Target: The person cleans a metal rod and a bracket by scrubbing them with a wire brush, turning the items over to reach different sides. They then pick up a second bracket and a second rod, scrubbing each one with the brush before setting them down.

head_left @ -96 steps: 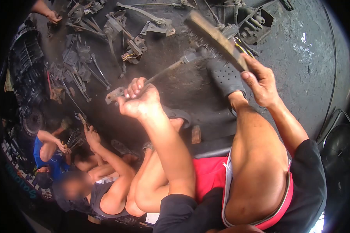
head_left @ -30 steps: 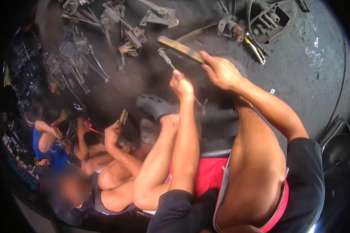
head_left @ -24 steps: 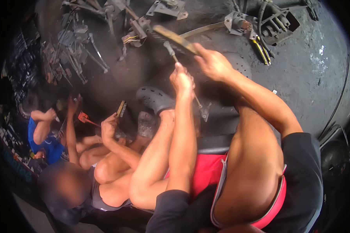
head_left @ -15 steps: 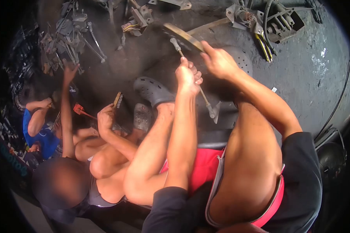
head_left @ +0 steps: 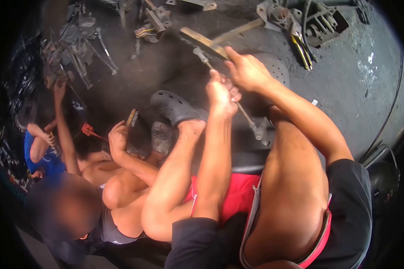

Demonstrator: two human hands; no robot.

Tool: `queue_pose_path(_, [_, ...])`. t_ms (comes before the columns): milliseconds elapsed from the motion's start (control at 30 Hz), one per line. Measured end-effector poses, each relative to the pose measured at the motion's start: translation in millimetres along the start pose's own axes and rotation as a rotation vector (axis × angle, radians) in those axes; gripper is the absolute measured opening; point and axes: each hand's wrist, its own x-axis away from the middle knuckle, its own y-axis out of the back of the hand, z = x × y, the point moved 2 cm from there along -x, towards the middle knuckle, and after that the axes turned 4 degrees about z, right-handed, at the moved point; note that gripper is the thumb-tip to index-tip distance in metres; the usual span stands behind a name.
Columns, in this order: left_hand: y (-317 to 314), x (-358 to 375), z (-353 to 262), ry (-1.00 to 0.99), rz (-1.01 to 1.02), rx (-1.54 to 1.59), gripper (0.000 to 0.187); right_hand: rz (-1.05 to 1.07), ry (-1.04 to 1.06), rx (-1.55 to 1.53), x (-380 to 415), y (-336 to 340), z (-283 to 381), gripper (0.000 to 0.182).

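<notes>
Metal rod, thin and grimy, runs diag. from a knobby upper end nr the brush down to a bracket-like lower end by the person's right knee. Left hand is wrapped round the rod's mid section, fingers curled tight on it; rod sticks out above the knuckles and below the heel of the hand. Wire brush, wooden-backed, lies across the rod's upper end, touching or just over it; can't tell which. Right hand grips the brush handle, fingers closed round it, sitting just right of and above the left hand, the two hands nearly touching.

Outward from the rod: dark clog on the person's left foot just left of it, on the dark concrete floor. Above the rod, scattered metal parts w/ a yellow-handled tool to the upper right. More greasy linkage pieces well to the upper left.

Left of the rod, a co-worker sits low; that person's hand holds a second small brush. Red tool just beyond it. Further left, a sleeve in blue.
</notes>
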Motion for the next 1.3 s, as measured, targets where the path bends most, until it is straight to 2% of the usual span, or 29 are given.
queue_pose_path(33, [5, 4, 0, -0.003, -0.03, -0.002, 0.044, -0.074, 0.013, -0.031, -2, -7, -1, 0.044])
queue_pose_path(100, [7, 10, -12, -0.032, 0.026, -0.041, 0.045, -0.038, -0.014, -0.155, 23, 4, 3, 0.042])
queue_pose_path(167, [-3, 13, -17, -0.014, 0.044, 0.013, 0.044, -0.125, 0.15, -0.178, 45, 4, -7, 0.039])
queue_pose_path(233, [-10, 11, -4, -0.082, 0.022, 0.001, 0.044, -0.132, 0.135, -0.131, 36, 7, 0, 0.038])
queue_pose_path(300, [-23, 29, -3, -0.1, -0.023, 0.008, 0.044, -0.049, 0.063, -0.046, -3, 20, 24, 0.034])
queue_pose_path(333, [-21, 26, -9, -0.094, -0.011, -0.017, 0.044, -0.128, 0.097, -0.029, -11, 12, 25, 0.031])
queue_pose_path(433, [-3, 30, -23, -0.127, 0.057, -0.093, 0.044, -0.136, 0.151, -0.161, 24, 19, 23, 0.033])
queue_pose_path(467, [-3, 27, -19, -0.088, 0.044, -0.046, 0.045, -0.098, 0.089, -0.131, 32, 21, 17, 0.035])
queue_pose_path(500, [-4, 23, -14, -0.039, 0.028, -0.004, 0.045, -0.16, 0.108, -0.069, 38, 17, 14, 0.034])
queue_pose_path(567, [-4, 21, -1, -0.056, 0.005, -0.009, 0.044, -0.115, 0.089, -0.091, 34, 10, 9, 0.035])
queue_pose_path(633, [-8, 23, 7, -0.123, -0.1, -0.091, 0.044, -0.091, 0.031, 0.0, 11, 11, 17, 0.036])
queue_pose_path(700, [4, 21, 2, -0.149, -0.072, -0.186, 0.045, -0.091, 0.026, 0.044, 0, 17, 22, 0.042])
queue_pose_path(767, [10, 19, -4, -0.196, -0.089, -0.319, 0.044, -0.213, -0.006, 0.099, 2, 35, 28, 0.033])
queue_pose_path(800, [8, 17, -6, -0.203, -0.09, -0.313, 0.044, -0.23, -0.012, 0.095, 11, 46, 28, 0.036])
queue_pose_path(900, [8, 8, -1, -0.211, -0.162, -0.315, 0.043, -0.253, 0.112, 0.166, 50, 56, 27, 0.041])
queue_pose_path(967, [11, 1, 1, -0.39, -0.271, -0.533, 0.049, -0.196, 0.159, 0.29, 59, 38, 23, 0.044])
queue_pose_path(1000, [17, -9, 9, -0.388, -0.263, -0.534, 0.049, -0.157, 0.131, 0.303, 53, 36, 29, 0.046])
queue_pose_path(1067, [17, -4, 5, -0.919, -0.334, -0.915, 0.048, -0.106, 0.112, 0.317, 36, 35, 41, 0.048])
queue_pose_path(1100, [14, -1, -1, -0.924, -0.342, -0.908, 0.048, -0.141, 0.136, 0.318, 26, 39, 46, 0.047])
queue_pose_path(1167, [13, 14, -15, -0.766, -0.348, -1.053, 0.046, -0.157, 0.152, 0.3, 33, 33, 49, 0.047])
queue_pose_path(1233, [10, 13, -24, -0.749, -0.344, -0.982, 0.045, -0.15, 0.218, 0.381, 62, 32, 37, 0.046])
queue_pose_path(1300, [8, 10, -21, -0.994, -0.394, -1.132, 0.043, -0.106, 0.2, 0.398, 62, 36, 41, 0.044])
